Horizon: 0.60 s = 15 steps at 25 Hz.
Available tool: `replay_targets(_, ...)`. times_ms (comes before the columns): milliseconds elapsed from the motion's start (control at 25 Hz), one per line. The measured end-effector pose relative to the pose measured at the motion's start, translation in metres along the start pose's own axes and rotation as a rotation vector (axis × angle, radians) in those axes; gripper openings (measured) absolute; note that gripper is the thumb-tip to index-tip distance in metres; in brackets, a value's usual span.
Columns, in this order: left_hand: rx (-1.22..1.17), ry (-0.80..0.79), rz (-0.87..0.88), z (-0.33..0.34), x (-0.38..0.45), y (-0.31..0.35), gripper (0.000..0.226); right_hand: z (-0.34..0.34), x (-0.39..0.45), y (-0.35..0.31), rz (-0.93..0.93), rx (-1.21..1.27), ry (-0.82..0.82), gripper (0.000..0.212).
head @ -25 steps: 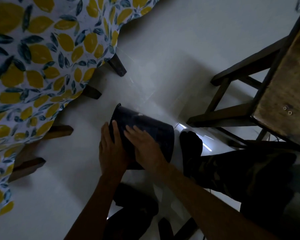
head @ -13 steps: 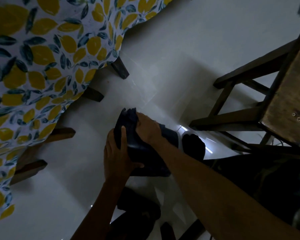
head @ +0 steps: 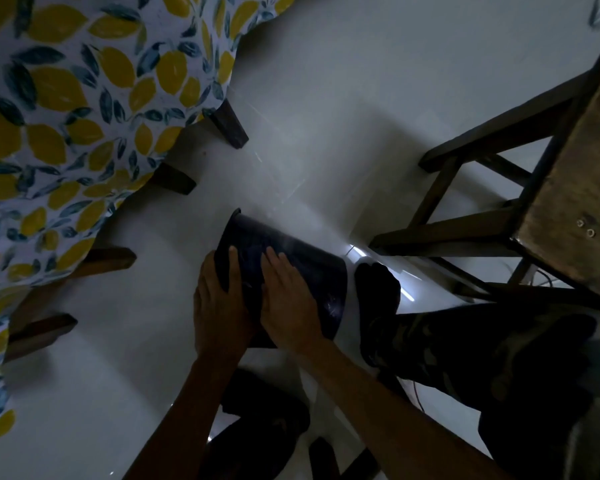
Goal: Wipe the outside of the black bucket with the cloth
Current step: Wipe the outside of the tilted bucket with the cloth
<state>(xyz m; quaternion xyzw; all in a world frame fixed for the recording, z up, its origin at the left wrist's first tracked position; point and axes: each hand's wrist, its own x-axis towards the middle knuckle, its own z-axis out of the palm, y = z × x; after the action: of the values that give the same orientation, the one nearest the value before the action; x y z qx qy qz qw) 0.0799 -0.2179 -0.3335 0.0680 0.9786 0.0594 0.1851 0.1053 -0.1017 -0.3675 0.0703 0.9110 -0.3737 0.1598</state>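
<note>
The black bucket [head: 302, 268] is seen lying on its side on the pale floor [head: 326, 98], between a lemon-print tablecloth [head: 66, 98] and a wooden chair [head: 499, 188]. The left hand [head: 219, 306] is clamped around the bucket's near side, thumb across the wall. The right hand [head: 288, 303] is pressed flat on the upper wall, fingers extended together. The cloth cannot be made out in the dim light.

A single head-worn wide-angle view looks steeply down, close over both forearms, onto the pale, dimly lit, seemingly tiled floor [head: 326, 98].
</note>
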Motion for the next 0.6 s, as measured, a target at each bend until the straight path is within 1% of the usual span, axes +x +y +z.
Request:
replay_targets(40,-0.015,0.014,0.001,-0.002,0.000,0.002,0.102,0.001,0.002,0.001,-0.004,0.008,0.011,0.053)
replay_targets(80,-0.040,0.012,0.004,-0.002,0.003,0.003,0.104,-0.001,0.011,0.002,0.010,0.019,0.028,0.052)
replay_targets(200,-0.083,-0.026,0.068,-0.004,0.027,0.002,0.137,-0.013,0.068,0.012,0.136,0.081,0.018,0.042)
replay_targets(240,-0.078,-0.009,0.118,-0.004,0.032,0.003,0.142,-0.018,0.091,0.019,0.187,0.098,-0.030,0.037)
replay_targets(280,-0.077,0.011,0.149,-0.003,0.034,0.005,0.143,-0.025,0.111,0.026,0.246,0.121,-0.135,0.037)
replay_targets(360,-0.066,-0.009,0.127,-0.004,0.030,0.008,0.147,-0.032,0.144,0.044,0.356,0.166,-0.413,0.046)
replay_targets(400,-0.062,-0.036,0.102,-0.003,0.026,0.008,0.150,-0.034,0.154,0.052,0.395,0.164,-0.501,0.050)
replay_targets(440,-0.059,-0.053,0.087,-0.001,0.022,0.007,0.152,-0.034,0.157,0.058,0.411,0.149,-0.527,0.051)
replay_targets(520,-0.054,-0.075,0.080,0.003,0.018,0.004,0.153,-0.033,0.148,0.054,0.391,0.149,-0.458,0.050)
replay_targets(600,-0.062,-0.083,0.063,0.000,0.017,0.008,0.154,-0.033,0.126,0.042,0.342,0.182,-0.320,0.046)
